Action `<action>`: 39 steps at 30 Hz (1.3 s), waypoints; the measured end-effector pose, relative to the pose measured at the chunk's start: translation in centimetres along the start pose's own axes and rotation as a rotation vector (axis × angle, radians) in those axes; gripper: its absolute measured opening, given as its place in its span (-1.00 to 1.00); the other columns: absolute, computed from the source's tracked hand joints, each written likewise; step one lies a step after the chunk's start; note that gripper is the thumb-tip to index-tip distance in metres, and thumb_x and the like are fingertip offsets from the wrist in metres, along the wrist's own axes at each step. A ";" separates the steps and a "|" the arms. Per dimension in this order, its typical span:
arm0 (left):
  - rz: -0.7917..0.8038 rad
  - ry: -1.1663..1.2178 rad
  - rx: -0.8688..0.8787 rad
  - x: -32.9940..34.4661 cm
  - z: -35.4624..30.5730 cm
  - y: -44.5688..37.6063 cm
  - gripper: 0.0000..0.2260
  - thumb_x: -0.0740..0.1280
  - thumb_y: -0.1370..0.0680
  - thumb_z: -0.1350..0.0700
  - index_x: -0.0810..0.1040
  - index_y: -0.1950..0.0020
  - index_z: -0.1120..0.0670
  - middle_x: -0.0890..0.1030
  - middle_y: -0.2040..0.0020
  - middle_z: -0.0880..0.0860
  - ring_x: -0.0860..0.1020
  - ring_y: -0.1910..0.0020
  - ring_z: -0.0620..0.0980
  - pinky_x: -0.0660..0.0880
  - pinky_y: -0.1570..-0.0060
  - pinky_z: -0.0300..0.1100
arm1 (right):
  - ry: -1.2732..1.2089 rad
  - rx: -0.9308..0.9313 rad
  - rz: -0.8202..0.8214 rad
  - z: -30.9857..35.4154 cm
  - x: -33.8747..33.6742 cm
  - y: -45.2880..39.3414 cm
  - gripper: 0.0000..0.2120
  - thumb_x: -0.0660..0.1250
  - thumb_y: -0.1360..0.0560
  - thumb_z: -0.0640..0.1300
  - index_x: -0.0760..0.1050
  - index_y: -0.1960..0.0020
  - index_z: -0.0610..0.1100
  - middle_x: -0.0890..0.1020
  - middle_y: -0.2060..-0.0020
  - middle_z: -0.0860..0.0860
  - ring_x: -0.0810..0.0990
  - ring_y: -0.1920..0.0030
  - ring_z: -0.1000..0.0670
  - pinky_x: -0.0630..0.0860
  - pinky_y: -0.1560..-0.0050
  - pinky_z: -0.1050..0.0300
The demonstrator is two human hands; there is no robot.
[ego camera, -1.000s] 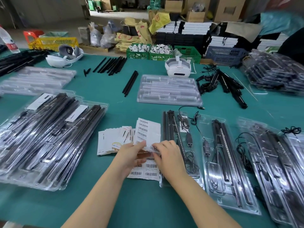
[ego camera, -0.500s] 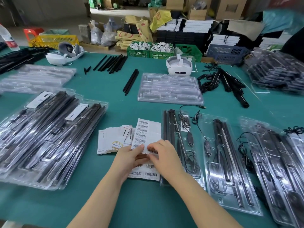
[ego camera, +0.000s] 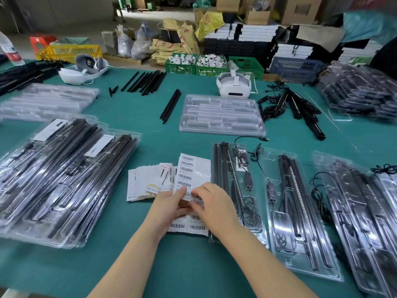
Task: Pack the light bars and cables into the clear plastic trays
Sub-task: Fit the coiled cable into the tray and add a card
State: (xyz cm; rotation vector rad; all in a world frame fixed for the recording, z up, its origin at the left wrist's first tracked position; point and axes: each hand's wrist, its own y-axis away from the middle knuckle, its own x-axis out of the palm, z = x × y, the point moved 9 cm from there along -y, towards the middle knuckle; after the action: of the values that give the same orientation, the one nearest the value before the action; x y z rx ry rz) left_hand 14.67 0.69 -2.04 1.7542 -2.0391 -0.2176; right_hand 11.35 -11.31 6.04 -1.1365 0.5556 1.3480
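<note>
Head view, left hand [ego camera: 169,203] and right hand [ego camera: 211,204] pinching glossy white barcode label sheet [ego camera: 192,175] at near centre, thumbs curled on paper, three clear ribbed plastic trays [ego camera: 300,214] of slim black light bars [ego camera: 223,166] and coiled cables [ego camera: 250,203] to the right, teal table [ego camera: 150,134].

A green table [ego camera: 193,265] carries clear trays [ego camera: 222,114], barcode sheets [ego camera: 193,168] and black bars [ego camera: 170,106].

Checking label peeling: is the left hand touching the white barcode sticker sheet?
Touching. The head view shows the left hand with its thumb pressed on the white barcode sticker sheet.
</note>
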 end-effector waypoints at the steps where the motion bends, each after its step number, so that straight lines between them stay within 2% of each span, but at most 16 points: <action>1: 0.001 -0.010 0.001 0.0 0.0 0.0 -0.70 0.31 -0.65 0.07 0.66 -0.01 0.32 0.70 0.08 0.30 0.70 0.05 0.23 0.65 0.08 -0.05 | 0.012 -0.012 -0.012 0.2 0.0 -0.1 -0.79 0.42 -0.51 -0.03 0.61 -0.10 -0.09 0.61 0.01 0.02 0.55 -0.01 -0.05 0.50 -0.09 0.02; 4: 0.007 -0.011 0.010 0.1 -0.1 0.1 -0.69 0.30 -0.65 0.07 0.68 0.02 0.30 0.70 0.08 0.30 0.70 0.05 0.23 0.64 0.13 -0.09 | 0.001 -0.035 -0.036 0.7 0.1 -0.3 -0.86 0.40 -0.53 -0.07 0.63 -0.04 -0.09 0.62 0.07 0.01 0.55 0.04 -0.06 0.53 -0.01 -0.01; 9: 0.033 0.036 0.010 0.4 -0.2 0.2 -0.63 0.33 -0.64 0.00 0.67 -0.01 0.33 0.70 0.07 0.31 0.71 0.04 0.22 0.65 0.11 -0.10 | -0.075 0.012 0.026 -0.1 0.6 -0.7 -0.84 0.31 -0.58 -0.02 0.64 -0.06 -0.01 0.62 0.05 0.09 0.55 0.01 0.02 0.52 0.00 0.06; 13: 0.108 0.022 0.021 1.0 -0.6 0.6 -0.59 0.43 -0.56 -0.07 0.68 -0.03 0.32 0.70 0.01 0.30 0.70 -0.03 0.20 0.64 -0.04 -0.05 | -0.115 0.077 0.082 -0.9 0.8 -1.2 -0.84 0.29 -0.58 0.00 0.64 -0.01 0.02 0.63 0.08 0.10 0.57 0.04 0.03 0.52 -0.01 0.03; 17: 0.138 -0.011 0.029 1.0 -0.6 0.9 -0.58 0.49 -0.49 0.04 0.58 -0.10 0.38 0.69 -0.03 0.29 0.68 -0.09 0.21 0.58 -0.20 0.04 | -0.250 0.219 0.104 -2.2 0.9 -1.5 -0.86 0.33 -0.55 -0.01 0.66 0.00 0.10 0.67 0.08 0.16 0.59 0.08 0.14 0.51 -0.01 0.17; 20: 0.095 -0.033 0.050 0.8 -0.7 0.9 -0.77 0.40 -0.59 0.20 0.57 -0.09 0.38 0.70 -0.01 0.30 0.68 -0.08 0.21 0.58 -0.20 0.06 | -0.325 0.264 0.103 -2.6 0.9 -1.6 -0.87 0.34 -0.53 -0.02 0.68 0.06 0.08 0.69 0.16 0.20 0.60 0.12 0.18 0.52 0.02 0.20; 25: 0.060 -0.060 0.016 0.5 -0.3 0.6 -0.85 0.32 -0.62 0.29 0.63 -0.06 0.35 0.71 0.01 0.26 0.69 -0.05 0.19 0.63 -0.11 -0.02 | -0.406 0.338 0.049 -3.4 0.4 -1.8 -0.87 0.34 -0.56 -0.08 0.67 0.07 0.01 0.67 0.23 0.18 0.60 0.17 0.18 0.53 0.04 0.20; 29: 0.015 -0.053 0.006 0.5 -0.1 0.5 -0.86 0.36 -0.60 0.26 0.64 -0.07 0.32 0.72 0.05 0.21 0.71 0.01 0.15 0.66 0.00 -0.10 | -0.598 0.468 -0.091 -4.9 -1.0 -1.6 -0.87 0.33 -0.59 -0.12 0.62 0.11 -0.01 0.67 0.29 0.07 0.62 0.25 0.14 0.55 0.16 0.22; 31: -0.066 -0.079 0.028 0.1 -0.5 0.9 -0.81 0.42 -0.58 0.16 0.61 -0.06 0.29 0.73 0.16 0.18 0.71 0.19 0.11 0.65 0.19 -0.12 | -0.779 0.534 -0.167 -5.8 -1.8 -1.0 -0.88 0.32 -0.60 -0.18 0.62 0.05 -0.03 0.70 0.29 0.01 0.67 0.25 0.08 0.61 0.16 0.17; 33: -0.207 -0.187 0.075 -1.0 -1.3 1.4 -0.77 0.47 -0.54 0.03 0.56 -0.07 0.13 0.69 0.28 0.11 0.61 0.41 0.01 0.54 0.43 -0.16 | -0.914 0.548 -0.222 -6.4 -2.7 -0.3 -0.89 0.33 -0.60 -0.21 0.62 -0.01 -0.06 0.71 0.29 0.00 0.70 0.25 0.05 0.62 0.20 0.23; 34: -0.306 -0.246 0.106 -1.8 -1.9 1.8 -0.75 0.48 -0.51 -0.04 0.52 -0.08 0.03 0.66 0.30 0.08 0.57 0.45 -0.03 0.49 0.48 -0.17 | -0.935 0.532 -0.239 -6.5 -3.2 0.0 -0.89 0.34 -0.59 -0.21 0.62 -0.02 -0.04 0.72 0.28 0.01 0.71 0.24 0.05 0.62 0.19 0.25; 36: -0.475 -0.377 0.193 -2.7 -3.8 3.1 -0.73 0.46 -0.50 -0.14 0.44 -0.07 -0.12 0.62 0.27 -0.01 0.57 0.41 -0.07 0.49 0.45 -0.13 | -0.920 0.489 -0.247 -6.9 -4.0 0.6 -0.87 0.37 -0.58 -0.20 0.62 0.00 0.02 0.74 0.22 0.05 0.72 0.17 0.07 0.64 0.11 0.24; 37: -0.513 -0.420 0.253 -2.6 -4.7 3.7 -0.76 0.42 -0.51 -0.15 0.41 -0.05 -0.16 0.59 0.32 -0.06 0.54 0.41 -0.11 0.52 0.40 -0.15 | -0.902 0.473 -0.232 -7.1 -4.2 0.9 -0.86 0.38 -0.57 -0.20 0.63 0.00 0.03 0.74 0.19 0.07 0.72 0.13 0.09 0.64 0.07 0.23; 39: -0.491 -0.456 0.385 -1.4 -6.4 4.7 -0.86 0.34 -0.57 -0.09 0.38 -0.02 -0.16 0.46 0.50 -0.12 0.41 0.53 -0.16 0.40 0.50 -0.36 | -0.874 0.460 -0.191 -7.5 -4.5 1.4 -0.85 0.39 -0.56 -0.19 0.64 0.00 0.05 0.74 0.15 0.11 0.71 0.08 0.12 0.64 0.03 0.21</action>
State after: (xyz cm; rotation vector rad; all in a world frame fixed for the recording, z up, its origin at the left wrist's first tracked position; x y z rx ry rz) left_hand 13.31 3.99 5.20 2.6427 -1.9942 -0.4303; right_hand 11.26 -20.12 6.47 -0.1618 0.0886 1.3075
